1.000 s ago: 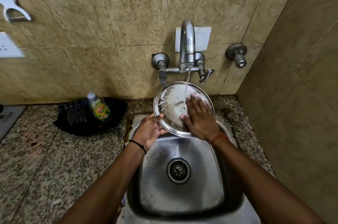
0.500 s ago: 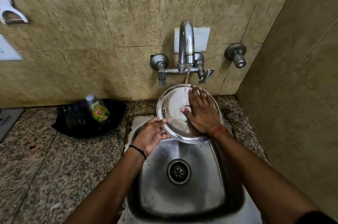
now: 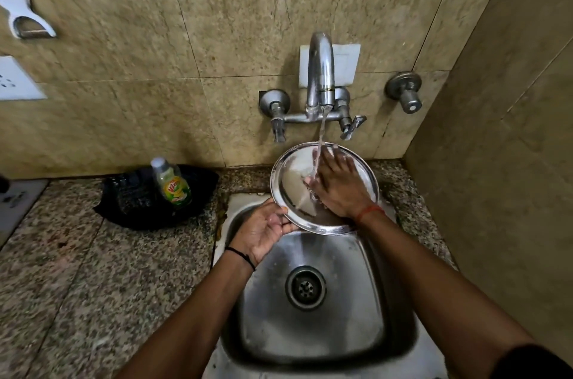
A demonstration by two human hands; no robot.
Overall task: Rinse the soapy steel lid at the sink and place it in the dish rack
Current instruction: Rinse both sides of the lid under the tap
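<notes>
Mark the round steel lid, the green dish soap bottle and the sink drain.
round steel lid (image 3: 290, 189): head view, bare wet face left of the hand.
green dish soap bottle (image 3: 175, 188): head view, label.
sink drain (image 3: 305, 288): head view, strainer centre.

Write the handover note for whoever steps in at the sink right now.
Left hand: grip on the lower left rim of the steel lid, holding it tilted over the sink.
Right hand: flat on the lid's face, rubbing under the running tap.
Done: lid is under the water and no suds show on its visible face.
Left: finish rinsing, shut the tap, place the lid in the dish rack, which is not in view.
</notes>
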